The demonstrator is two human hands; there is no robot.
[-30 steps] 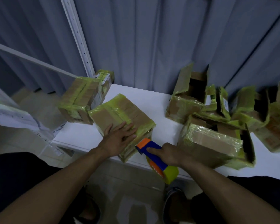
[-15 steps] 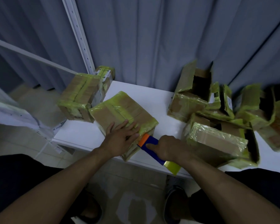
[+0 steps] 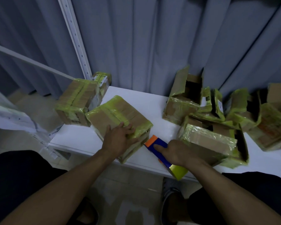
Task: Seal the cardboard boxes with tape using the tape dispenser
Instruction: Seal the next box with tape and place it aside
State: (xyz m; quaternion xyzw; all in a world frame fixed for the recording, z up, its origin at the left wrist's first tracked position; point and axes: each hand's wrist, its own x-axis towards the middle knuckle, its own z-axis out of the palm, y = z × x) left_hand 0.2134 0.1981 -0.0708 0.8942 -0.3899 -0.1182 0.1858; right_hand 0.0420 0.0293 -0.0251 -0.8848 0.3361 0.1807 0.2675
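tape dispenser (image 3: 159, 144) beside taped box (image 3: 118, 114)

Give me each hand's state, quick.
Left hand: open, pressing down on the taped box.
Right hand: gripping the tape dispenser.

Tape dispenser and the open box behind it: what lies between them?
Only bare white table lies between tape dispenser and open box, in the head view.
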